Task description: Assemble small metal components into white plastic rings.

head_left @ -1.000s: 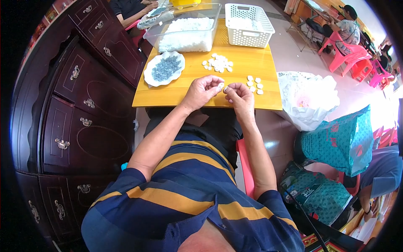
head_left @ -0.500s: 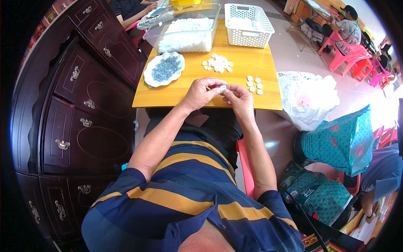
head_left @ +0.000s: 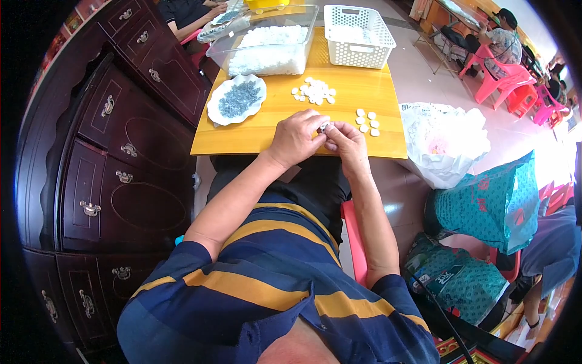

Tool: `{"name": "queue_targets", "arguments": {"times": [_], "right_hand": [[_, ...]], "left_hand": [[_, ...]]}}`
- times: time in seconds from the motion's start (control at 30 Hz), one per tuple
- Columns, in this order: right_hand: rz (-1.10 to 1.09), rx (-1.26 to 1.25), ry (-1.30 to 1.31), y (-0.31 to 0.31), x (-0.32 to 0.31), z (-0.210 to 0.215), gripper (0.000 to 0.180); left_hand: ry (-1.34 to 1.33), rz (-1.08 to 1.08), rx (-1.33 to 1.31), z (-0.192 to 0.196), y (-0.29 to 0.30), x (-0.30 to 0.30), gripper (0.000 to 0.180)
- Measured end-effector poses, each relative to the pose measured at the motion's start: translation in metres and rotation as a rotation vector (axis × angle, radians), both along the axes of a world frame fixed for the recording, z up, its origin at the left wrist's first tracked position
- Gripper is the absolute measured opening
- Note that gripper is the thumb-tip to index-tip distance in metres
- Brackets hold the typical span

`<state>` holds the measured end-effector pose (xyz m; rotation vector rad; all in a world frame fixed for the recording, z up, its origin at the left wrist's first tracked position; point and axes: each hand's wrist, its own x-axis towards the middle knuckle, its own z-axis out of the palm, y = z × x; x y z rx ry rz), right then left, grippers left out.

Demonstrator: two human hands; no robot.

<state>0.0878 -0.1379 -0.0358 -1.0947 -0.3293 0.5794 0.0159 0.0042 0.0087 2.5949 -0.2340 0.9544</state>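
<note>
My two hands meet at the near edge of the table (head_left: 267, 130), the left hand (head_left: 296, 138) touching the right hand (head_left: 344, 141), with a small piece (head_left: 323, 127) between their fingertips. Just right of them lies a small group of pieces (head_left: 367, 122); a larger cluster of pieces (head_left: 313, 91) lies behind. A plate (head_left: 236, 99) sits to the left. At the far side, a tub (head_left: 265, 41) stands left of a basket (head_left: 357, 27). A cabinet (head_left: 109, 164) flanks the table's left; a bag (head_left: 445, 142) sits on the floor to its right.
</note>
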Motion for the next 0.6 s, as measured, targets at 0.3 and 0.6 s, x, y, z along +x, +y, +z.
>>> {"name": "queue_targets", "arguments": {"times": [0.3,0.6], "right_hand": [[0.015,0.018,0.061,-0.0001,0.0039,-0.0049,0.018],[-0.017,0.019,0.029,-0.0018,0.0056,-0.0075,0.017]], "left_hand": [[0.033,-0.033,0.000,0.0044,-0.0002,-0.0021,0.024],[0.047,-0.071,0.010,0.0010,-0.0005,0.0022,0.022]]}}
